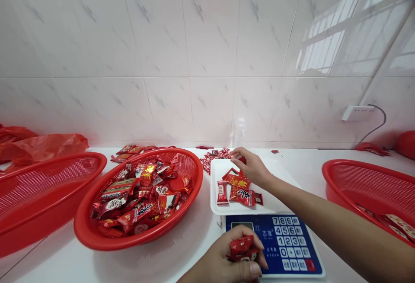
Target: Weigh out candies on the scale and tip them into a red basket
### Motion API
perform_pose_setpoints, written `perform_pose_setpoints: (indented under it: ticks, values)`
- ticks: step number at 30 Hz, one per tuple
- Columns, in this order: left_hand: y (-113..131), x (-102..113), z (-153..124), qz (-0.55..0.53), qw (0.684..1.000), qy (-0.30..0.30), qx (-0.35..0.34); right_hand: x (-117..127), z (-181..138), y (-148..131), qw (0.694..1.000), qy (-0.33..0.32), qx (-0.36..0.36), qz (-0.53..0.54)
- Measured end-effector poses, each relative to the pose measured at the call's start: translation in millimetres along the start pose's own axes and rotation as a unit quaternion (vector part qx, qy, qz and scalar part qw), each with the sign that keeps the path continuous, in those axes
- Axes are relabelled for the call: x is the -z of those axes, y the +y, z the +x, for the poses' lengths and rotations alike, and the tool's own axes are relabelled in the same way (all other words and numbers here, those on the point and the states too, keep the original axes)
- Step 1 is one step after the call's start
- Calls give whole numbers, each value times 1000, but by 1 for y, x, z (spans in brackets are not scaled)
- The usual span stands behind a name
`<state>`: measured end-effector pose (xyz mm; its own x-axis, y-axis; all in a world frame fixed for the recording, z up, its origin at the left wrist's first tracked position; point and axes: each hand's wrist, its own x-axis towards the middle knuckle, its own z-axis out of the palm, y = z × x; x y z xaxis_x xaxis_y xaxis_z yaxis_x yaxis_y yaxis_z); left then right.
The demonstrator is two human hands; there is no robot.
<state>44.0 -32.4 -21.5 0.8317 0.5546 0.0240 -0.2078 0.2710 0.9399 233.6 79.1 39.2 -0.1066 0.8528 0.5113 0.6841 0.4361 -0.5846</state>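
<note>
My left hand (231, 257) is closed around several red-wrapped candies (241, 246), in front of the blue keypad of a digital scale (269, 261). Above the scale's white tray (280, 205), my right hand (251, 166) pinches a small red packet (242, 160), mostly hidden by the fingers. On the tray lie several red packets (240, 195), among them a narrow red-and-white one (222, 192). To the left stands a tilted red basket (194, 192) heaped with assorted red-wrapped sweets (139, 205). My left hand partly covers the scale's display.
Another red basket (94, 162) stands at the far left, near crumpled red plastic bags (48, 144). A third red basket (333, 179) with some packets is at the right. Loose packets (125, 155) lie along the tiled wall, which carries a power strip (359, 113) with a cable.
</note>
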Motion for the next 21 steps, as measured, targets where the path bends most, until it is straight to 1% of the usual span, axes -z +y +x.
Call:
perform_pose_setpoints:
  ticks: [3,5,10,13,16,21]
  values:
    - [0,0,0,0,1000,-4,1,0,-12,7,999,-26,-22,-14]
    - [-1,2,1,2,1000,-9,1,-1,-20,9,997,-57,-30,-31]
    - [-2,5,1,5,1000,-28,7,-1,-35,1,979,-184,-2,-83]
    - [-1,2,1,0,1000,-17,6,-4,-40,-3,964,-237,13,-119]
    - [1,0,0,5,1000,-4,11,-8,-41,-2,955,-251,34,-153]
    - [0,2,2,9,1000,7,17,-10,-35,3,953,-226,79,-186]
